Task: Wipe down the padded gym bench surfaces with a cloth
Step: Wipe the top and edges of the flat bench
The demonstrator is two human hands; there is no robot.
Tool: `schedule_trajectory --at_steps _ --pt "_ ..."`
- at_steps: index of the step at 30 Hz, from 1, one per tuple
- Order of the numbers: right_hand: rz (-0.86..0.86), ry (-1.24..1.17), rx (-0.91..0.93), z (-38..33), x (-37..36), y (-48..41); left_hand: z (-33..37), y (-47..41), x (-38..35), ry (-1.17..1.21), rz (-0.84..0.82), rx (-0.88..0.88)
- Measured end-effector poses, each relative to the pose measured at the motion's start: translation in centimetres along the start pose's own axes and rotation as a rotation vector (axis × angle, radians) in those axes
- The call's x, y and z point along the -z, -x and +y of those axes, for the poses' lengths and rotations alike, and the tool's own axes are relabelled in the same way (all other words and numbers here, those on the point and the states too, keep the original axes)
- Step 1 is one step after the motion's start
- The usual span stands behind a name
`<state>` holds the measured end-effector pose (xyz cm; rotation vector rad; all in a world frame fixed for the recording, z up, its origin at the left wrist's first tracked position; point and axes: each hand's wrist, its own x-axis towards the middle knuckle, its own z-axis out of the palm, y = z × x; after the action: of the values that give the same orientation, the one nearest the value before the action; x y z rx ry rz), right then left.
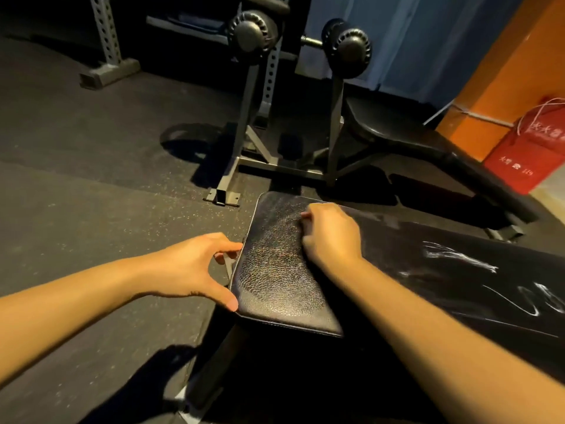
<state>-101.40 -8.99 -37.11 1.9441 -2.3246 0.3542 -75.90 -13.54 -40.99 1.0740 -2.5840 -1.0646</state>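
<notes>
A black, grainy leather bench pad [275, 280] lies right in front of me, its short end toward the left. My left hand [195, 267] clasps the pad's left edge, thumb at the near corner and fingertips on the far part of that edge. My right hand [330, 234] rests on top of the pad with its fingers curled on the edge of a dark cloth [443, 270]. The cloth has white streaks and covers the bench to the right. What is under my right palm is hidden.
A second black bench [412, 139] stands behind on a grey steel frame [253, 160] with two round roller pads [348, 47]. A red box [526, 154] sits by the orange wall at right. Speckled rubber floor [91, 194] spreads to the left. A rack upright [107, 41] stands far left.
</notes>
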Motion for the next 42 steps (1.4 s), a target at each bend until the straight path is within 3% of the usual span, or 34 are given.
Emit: schedule_trajectory --at_steps 3,5,7,10,12,15,18,20,22,26,28,30,33,35,37,40,42 --pt "-0.155 -0.158 0.323 -6.0 0.0 5.0 0.3 -0.5 0.7 -0.098 0.013 -0.038" --pt "-0.177 -0.191 0.437 -3.3 0.9 8.3 1.0 -0.8 1.0 -0.172 0.068 -0.068" --pt "-0.126 -0.094 0.294 3.2 1.8 8.5 2.1 -1.4 0.4 -0.177 0.131 -0.118" --pt "-0.056 0.147 -0.127 13.1 3.0 5.6 3.5 -2.5 -1.7 -0.287 0.134 -0.234" --pt "-0.009 0.200 -0.283 14.8 3.6 4.6 4.1 -3.3 -2.5 -0.357 0.161 -0.237" --pt "-0.006 0.132 -0.268 9.0 2.1 4.8 5.1 -4.5 -3.2 -0.382 0.219 -0.205" --pt "-0.102 -0.007 -0.006 2.1 0.7 7.9 6.3 -5.8 -4.2 -0.362 0.250 -0.161" --pt "-0.109 -0.061 0.104 3.3 0.8 10.8 7.2 -6.4 -4.6 -0.371 0.265 -0.160" --pt "-0.109 -0.009 0.022 8.6 1.9 12.8 8.3 -6.7 -5.2 -0.375 0.257 -0.175" --pt "-0.028 0.174 -0.440 20.8 5.2 12.6 10.3 -6.3 -6.4 -0.399 0.211 -0.172" --pt "0.020 0.184 -0.522 20.9 5.6 11.6 10.8 -6.3 -6.7 -0.397 0.216 -0.151" --pt "0.009 0.108 -0.449 16.7 4.0 10.1 11.2 -6.8 -6.7 -0.369 0.240 -0.127" --pt "-0.123 -0.035 -0.111 7.5 2.4 10.3 11.5 -7.9 -6.6 -0.357 0.291 -0.103" --pt "-0.176 -0.078 0.060 6.8 2.7 11.8 12.0 -8.4 -6.5 -0.371 0.282 -0.087" --pt "-0.154 -0.033 -0.052 12.2 4.0 12.9 13.0 -8.5 -6.6 -0.418 0.212 -0.086" --pt "-0.032 0.071 -0.448 24.0 6.0 13.1 14.8 -8.7 -6.9 -0.515 0.045 -0.081" --pt "0.065 0.078 -0.553 27.2 6.6 12.1 15.7 -9.2 -6.9 -0.551 -0.024 -0.057"
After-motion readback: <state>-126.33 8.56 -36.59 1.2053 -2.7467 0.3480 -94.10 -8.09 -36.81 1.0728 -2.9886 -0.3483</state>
